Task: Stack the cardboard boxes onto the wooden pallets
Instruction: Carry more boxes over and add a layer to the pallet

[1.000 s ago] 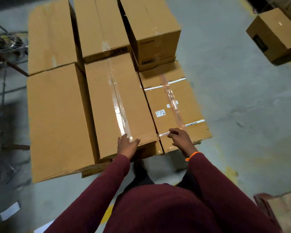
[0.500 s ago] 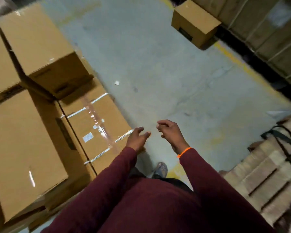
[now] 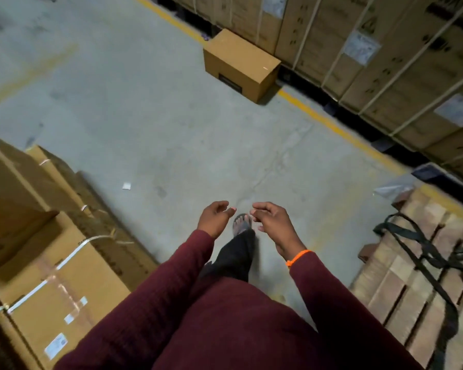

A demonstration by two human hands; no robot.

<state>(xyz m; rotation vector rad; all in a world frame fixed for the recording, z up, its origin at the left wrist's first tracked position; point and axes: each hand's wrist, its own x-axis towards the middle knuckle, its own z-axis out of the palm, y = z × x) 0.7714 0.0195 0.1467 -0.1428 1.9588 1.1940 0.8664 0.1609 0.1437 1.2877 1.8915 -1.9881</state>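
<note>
- Cardboard box (image 3: 238, 64) is in neither hand. It stands alone on the concrete floor (image 3: 145, 116), upper centre of the frame, well apart from both hands.
- Left hand (image 3: 214, 218) and right hand (image 3: 271, 222) are held out in front of the body, low centre of the frame. They are near each other with palms turned inward and fingers loosely curled. Both are released and grasp nothing.
- A sandalled foot (image 3: 242, 222) shows on the floor between the two hands.
- An orange band (image 3: 298, 257) sits on the right wrist, at the cuff of the maroon sleeve.
- From the hands the box lies straight up-frame, on a line that runs between them. Neither hand looks clearly nearer, so I judge this a two-handed pickup.
- The box's long axis runs upper left to lower right, roughly along the yellow floor line (image 3: 332, 124) just beside it. The long side, with a dark label, faces the person, and the short ends point up-left and down-right.
- My reading is that the hands would go to the two short ends, left hand to the upper-left end and right hand to the lower-right end. The step in hand looks like fetching the next box.
- Stacked cartons (image 3: 51, 276), strapped and taped, fill the lower left of the frame, beside the left sleeve.
- A wall of roped cartons (image 3: 385, 62) fills the upper right, just behind the box.
- A slatted stack (image 3: 401, 284) with black straps lies at lower right. I cannot tell whether it is pallet wood or cardboard.
</note>
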